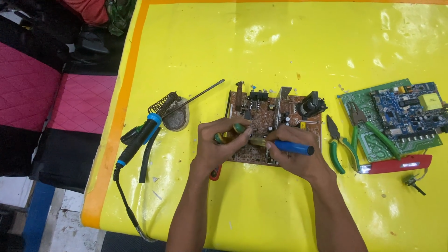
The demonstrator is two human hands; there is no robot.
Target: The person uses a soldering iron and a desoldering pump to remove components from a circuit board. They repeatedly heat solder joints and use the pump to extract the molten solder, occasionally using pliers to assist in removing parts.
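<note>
Hands meet over the brown circuit board (273, 122) at mid-frame on the yellow bench (280, 46): the left hand (215, 145) has fingers closed on a green-handled tool (239, 128), the right hand (294, 156) grips a blue-handled tool (293, 148). Green and blue boards (396, 116) lie at right, beside green pliers (338, 144); a soldering iron (140, 140) rests at left.

The table cover (280, 46) looks like glossy yellow plastic sheet, smooth, catching bright glare from the lights, with an orange band along its edge; the brown circuit board (261, 140) is matt and rough with small parts, a bare metal plate standing on it; the blue-handled tool (294, 148) in the right hand (291, 156) has a smooth plastic grip; the soldering iron (140, 140) has a black and blue plastic handle and rests in a coiled metal wire stand (163, 105); the pliers (340, 144) show dull metal jaws with green plastic grips; the green and blue circuit boards (396, 116) look slightly shiny.
</note>
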